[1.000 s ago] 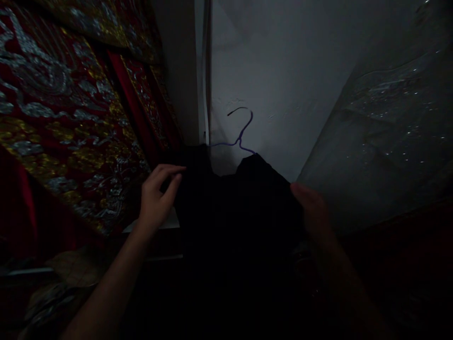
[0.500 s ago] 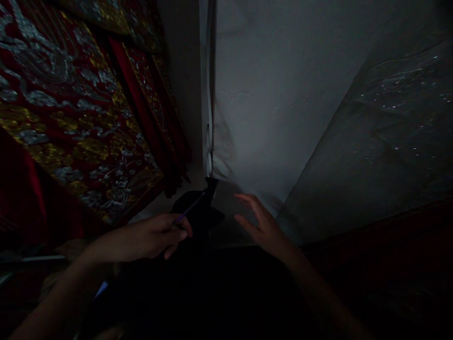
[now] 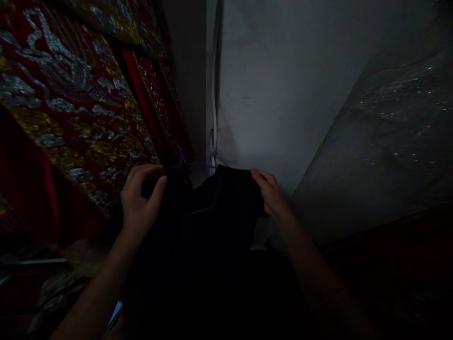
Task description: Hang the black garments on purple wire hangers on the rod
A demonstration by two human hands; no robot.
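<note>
A black short-sleeved garment, perhaps a T-shirt, hangs on a thin purple clothes hanger. The hanger's upper part rises above the neckline, and another bit of purple shows inside the neck opening. With thumb and fingers closed, my right hand grips the garment at its right shoulder. My left hand is at the left shoulder, its thumb and curved fingers apart. Whether those fingers touch the cloth is too dark to tell. Deep shadow hides the garment's lower part.
Red cloth with gold and silver embroidery hangs at the left. Ahead stands a pale wall with a cable running down its corner. Shiny clear plastic sheeting covers the right side. A small bluish-white object lies low at the left.
The garment has risen and spread out on the hanger. My left hand has let go of the hanger and moved left to the shoulder. My right hand, open before, has closed on the right shoulder.
</note>
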